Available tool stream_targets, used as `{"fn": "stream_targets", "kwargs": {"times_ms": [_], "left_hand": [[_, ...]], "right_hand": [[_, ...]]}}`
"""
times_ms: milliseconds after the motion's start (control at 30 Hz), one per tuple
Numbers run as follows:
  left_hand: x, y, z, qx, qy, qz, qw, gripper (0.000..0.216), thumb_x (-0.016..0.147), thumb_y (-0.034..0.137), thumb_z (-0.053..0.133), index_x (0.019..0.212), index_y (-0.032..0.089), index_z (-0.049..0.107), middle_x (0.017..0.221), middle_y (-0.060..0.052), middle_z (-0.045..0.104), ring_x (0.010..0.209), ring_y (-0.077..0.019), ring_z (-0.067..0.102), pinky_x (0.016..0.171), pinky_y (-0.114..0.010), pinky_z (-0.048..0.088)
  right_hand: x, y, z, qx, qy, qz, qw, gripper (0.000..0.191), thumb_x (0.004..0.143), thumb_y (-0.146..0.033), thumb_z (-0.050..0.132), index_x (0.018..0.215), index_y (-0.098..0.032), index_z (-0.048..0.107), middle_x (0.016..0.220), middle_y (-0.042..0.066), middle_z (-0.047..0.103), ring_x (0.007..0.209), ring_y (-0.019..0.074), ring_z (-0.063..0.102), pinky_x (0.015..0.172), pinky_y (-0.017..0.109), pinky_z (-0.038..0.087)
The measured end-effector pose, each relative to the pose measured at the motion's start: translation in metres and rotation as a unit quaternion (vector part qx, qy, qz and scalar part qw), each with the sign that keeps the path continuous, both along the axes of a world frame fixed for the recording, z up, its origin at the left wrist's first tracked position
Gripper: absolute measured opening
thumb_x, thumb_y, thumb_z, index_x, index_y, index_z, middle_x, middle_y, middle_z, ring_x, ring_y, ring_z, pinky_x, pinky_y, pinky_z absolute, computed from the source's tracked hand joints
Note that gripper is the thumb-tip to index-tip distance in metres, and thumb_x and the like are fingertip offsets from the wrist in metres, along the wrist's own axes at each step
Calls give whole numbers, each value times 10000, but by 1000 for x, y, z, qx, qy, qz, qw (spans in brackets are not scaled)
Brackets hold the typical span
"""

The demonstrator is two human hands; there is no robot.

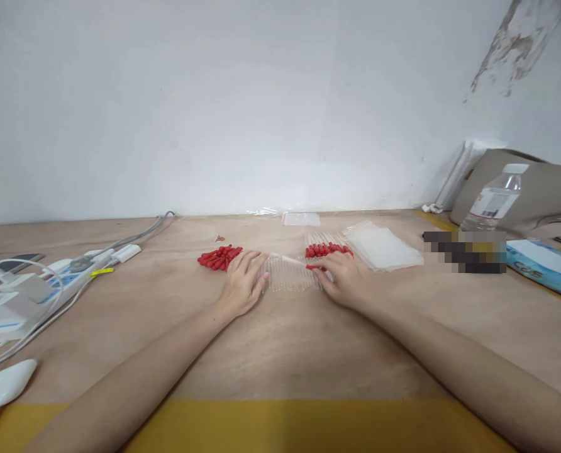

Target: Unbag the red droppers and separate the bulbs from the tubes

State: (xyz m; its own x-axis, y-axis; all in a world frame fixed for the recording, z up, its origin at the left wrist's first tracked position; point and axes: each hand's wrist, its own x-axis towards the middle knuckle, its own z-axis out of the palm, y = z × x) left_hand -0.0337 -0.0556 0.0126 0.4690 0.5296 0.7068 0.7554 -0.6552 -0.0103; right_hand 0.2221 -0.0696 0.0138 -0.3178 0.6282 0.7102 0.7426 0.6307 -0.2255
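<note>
My right hand (341, 277) is closed in a pinch on a dropper's red rubber bulb (311, 267). The dropper's thin clear tube (287, 259) points left, reaching close to my left fingertips; whether they touch it I cannot tell. My left hand (245, 283) lies over the left end of a row of clear tubes (287, 277), its fingers stretched out and the thumb apart. Just beyond it is a pile of loose red rubber bulbs (219, 257). Past my right hand lies a bunch of droppers with red bulbs (325, 247), partly hidden by the fingers.
Clear plastic bags (379, 246) lie right of the droppers, and a small white packet (301, 219) is by the wall. A power strip (68, 283) with plugs and cables takes up the left. A water bottle (495, 200) and a blue tissue pack (547, 267) are at the right.
</note>
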Motion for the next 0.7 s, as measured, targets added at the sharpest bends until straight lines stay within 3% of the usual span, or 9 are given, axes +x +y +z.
{"fn": "stream_targets", "kwargs": {"times_ms": [67, 167, 367, 567, 700], "left_hand": [[6, -1, -1, 9, 33, -26, 999, 317, 849, 280, 460, 1148, 208, 537, 1128, -87, 560, 1094, -237, 452, 935, -439, 334], [11, -2, -3, 16, 63, -59, 996, 206, 852, 280, 477, 998, 252, 619, 996, -32, 638, 1010, -204, 513, 955, -449, 278], [14, -4, -1, 19, 60, -67, 996, 165, 858, 253, 474, 879, 223, 634, 816, -2, 673, 833, -163, 559, 953, -447, 243], [20, -9, 0, 48, 55, -64, 995, 166, 854, 229, 471, 912, 219, 625, 828, -11, 679, 820, -165, 568, 947, -447, 254], [28, -11, -1, 105, 82, -65, 989, 187, 841, 239, 501, 999, 226, 600, 855, -11, 680, 850, -173, 571, 978, -480, 217]], "right_hand": [[-7, -8, -13, 46, -40, 34, 998, 176, 838, -235, 469, 848, -188, 638, 776, 46, 639, 750, 160, 531, 702, 305, 324], [-11, -11, -23, 57, -52, 58, 995, 172, 849, -229, 463, 863, -188, 629, 745, 33, 625, 719, 151, 510, 684, 301, 307], [-13, -8, -21, 56, -51, 18, 997, 252, 818, -381, 516, 966, -204, 617, 871, 60, 586, 800, 173, 502, 720, 313, 318], [-19, -2, -23, 82, -67, -15, 994, 208, 841, -362, 500, 939, -249, 645, 779, 32, 582, 750, 148, 490, 712, 307, 294], [-22, -6, -20, 72, -83, 17, 994, 190, 855, -313, 484, 896, -221, 645, 771, 28, 624, 768, 147, 508, 786, 322, 293]]}}
